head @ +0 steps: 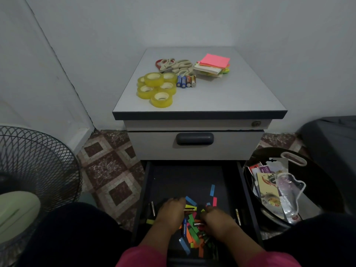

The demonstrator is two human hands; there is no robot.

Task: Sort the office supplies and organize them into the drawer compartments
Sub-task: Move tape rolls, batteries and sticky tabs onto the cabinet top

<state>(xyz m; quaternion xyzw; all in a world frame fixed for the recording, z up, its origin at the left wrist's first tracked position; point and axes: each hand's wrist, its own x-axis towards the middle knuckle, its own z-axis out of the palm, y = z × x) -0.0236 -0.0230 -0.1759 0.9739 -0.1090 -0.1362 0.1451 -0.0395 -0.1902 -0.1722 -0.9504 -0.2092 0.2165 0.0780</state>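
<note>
The bottom drawer [154, 182] is pulled out below me, dark inside. A heap of coloured paper strips [193, 231] and loose batteries lies in it. My left hand [171, 211] reaches into the heap and pinches a battery [189, 210] that sticks out to the right of its fingertips. My right hand [215, 218] is beside it, fingers curled down, holding another battery [199, 224] at its thumb side. More batteries lie at the drawer's left [152, 208] and right [238, 216] sides. On the cabinet top [240, 93] lie yellow tape rolls [157, 89], several batteries [185, 81], scissors [175, 65] and sticky notes [212, 66].
The middle drawer [194, 145] above is shut, with a dark handle. A black bin [317, 180] with packaging stands at the right of the drawer. A fan [32, 170] stands at the left on the tiled floor. Walls close in behind the cabinet.
</note>
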